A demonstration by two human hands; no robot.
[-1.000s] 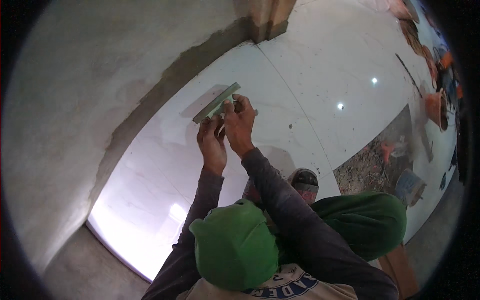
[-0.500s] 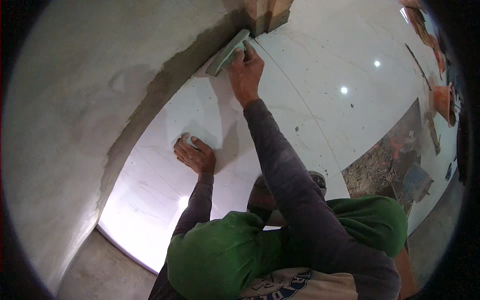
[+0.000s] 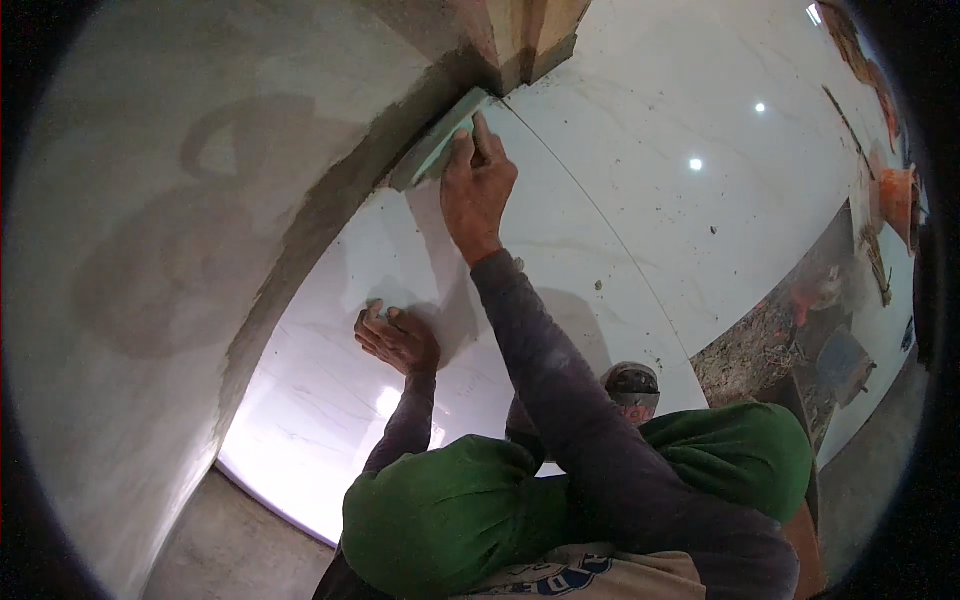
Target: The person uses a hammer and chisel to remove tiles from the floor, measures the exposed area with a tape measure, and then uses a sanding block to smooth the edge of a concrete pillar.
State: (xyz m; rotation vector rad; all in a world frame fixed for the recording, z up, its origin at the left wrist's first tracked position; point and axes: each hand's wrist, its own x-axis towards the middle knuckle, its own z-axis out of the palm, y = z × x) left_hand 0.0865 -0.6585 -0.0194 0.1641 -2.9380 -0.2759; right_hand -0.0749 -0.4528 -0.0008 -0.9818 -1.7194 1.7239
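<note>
My right hand [image 3: 478, 200] is closed on a long grey trowel-like tool with a pale green grip [image 3: 420, 165], which lies along the base of the plastered wall [image 3: 180, 260], at the edge of the white marbled floor tiles [image 3: 620, 150]. My left hand [image 3: 398, 340] rests lower left on the tile, fingers bent and apart; whether a small bit lies under its fingertips is unclear. A thin joint line runs down the tiles from the corner, to the right of my right hand.
A wooden post [image 3: 535, 35] stands at the wall corner. On the right are a rough untiled patch [image 3: 745, 340], an orange bucket [image 3: 895, 205], a grey-blue bucket [image 3: 840, 365], dark strips and scattered debris. My green-clad knees and a sandalled foot [image 3: 630, 385] are below.
My hands have parted: my right hand took the tool up to the wall edge, then slightly down-left along it. My left hand let go of it and came down on the tile.
</note>
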